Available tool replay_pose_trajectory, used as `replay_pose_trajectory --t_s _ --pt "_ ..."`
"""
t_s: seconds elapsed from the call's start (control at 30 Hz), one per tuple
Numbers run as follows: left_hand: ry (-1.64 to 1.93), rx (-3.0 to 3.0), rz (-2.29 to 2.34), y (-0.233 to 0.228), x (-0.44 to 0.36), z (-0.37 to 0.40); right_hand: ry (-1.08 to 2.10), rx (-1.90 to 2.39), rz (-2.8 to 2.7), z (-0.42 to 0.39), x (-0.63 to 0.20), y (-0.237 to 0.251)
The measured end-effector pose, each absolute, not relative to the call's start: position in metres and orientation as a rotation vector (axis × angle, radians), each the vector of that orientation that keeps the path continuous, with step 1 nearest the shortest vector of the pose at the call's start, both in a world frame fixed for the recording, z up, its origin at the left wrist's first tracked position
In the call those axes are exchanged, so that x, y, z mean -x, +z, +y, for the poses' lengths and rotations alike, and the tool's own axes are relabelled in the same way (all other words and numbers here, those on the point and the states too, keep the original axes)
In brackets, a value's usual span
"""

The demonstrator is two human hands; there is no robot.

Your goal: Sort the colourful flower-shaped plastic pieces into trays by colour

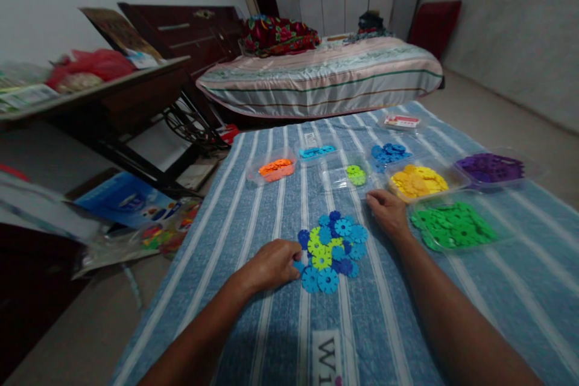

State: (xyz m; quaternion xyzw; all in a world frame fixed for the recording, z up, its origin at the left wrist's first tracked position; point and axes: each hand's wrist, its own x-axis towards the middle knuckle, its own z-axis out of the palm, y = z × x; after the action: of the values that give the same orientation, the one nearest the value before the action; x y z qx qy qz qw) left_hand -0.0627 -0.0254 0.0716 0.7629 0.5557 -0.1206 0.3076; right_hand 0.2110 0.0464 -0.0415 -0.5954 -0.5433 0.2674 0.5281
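Blue-striped cloth point(253, 205) covers the floor, and on it the left hand point(270, 265) pinches a blue disc at the edge of a pile of blue and green discs point(332, 247). Just beyond, the right hand point(388, 212) rests loose (grasping nothing) beside trays of yellow discs point(418, 181) and green discs point(455, 226).

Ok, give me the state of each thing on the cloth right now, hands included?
left hand: fingers curled, touching the edge of the mixed pile
right hand: resting palm down on the cloth, holding nothing
mixed pile: loose blue and lime discs, unsorted
orange tray: partly filled
light blue tray: thin layer
lime tray: few pieces
yellow tray: heaped
green tray: full
purple tray: full
dark blue discs: small heap
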Motion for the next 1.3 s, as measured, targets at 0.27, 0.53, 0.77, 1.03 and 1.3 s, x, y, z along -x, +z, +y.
replay_pose_trajectory --t_s 0.27,0.53,0.77,1.03,1.3 --pt "-0.188 -1.765 1.338 0.065 0.076 -0.012 0.652 1.418 -1.29 0.048 -0.21 -0.043" --pt "0.981 -1.178 1.369 0.098 0.055 0.064 0.636 1.408 -1.294 0.048 -0.208 -0.043" --pt "1.148 -0.903 1.446 0.08 0.034 0.071 0.64 1.414 -1.289 0.05 -0.207 -0.045" --pt "0.467 -1.441 1.473 0.065 0.051 0.031 0.614 1.438 -1.301 0.049 -0.208 -0.045" --pt "-0.102 -1.791 1.344 0.068 0.049 -0.014 0.633 1.42 -1.291 0.049 -0.211 -0.044"
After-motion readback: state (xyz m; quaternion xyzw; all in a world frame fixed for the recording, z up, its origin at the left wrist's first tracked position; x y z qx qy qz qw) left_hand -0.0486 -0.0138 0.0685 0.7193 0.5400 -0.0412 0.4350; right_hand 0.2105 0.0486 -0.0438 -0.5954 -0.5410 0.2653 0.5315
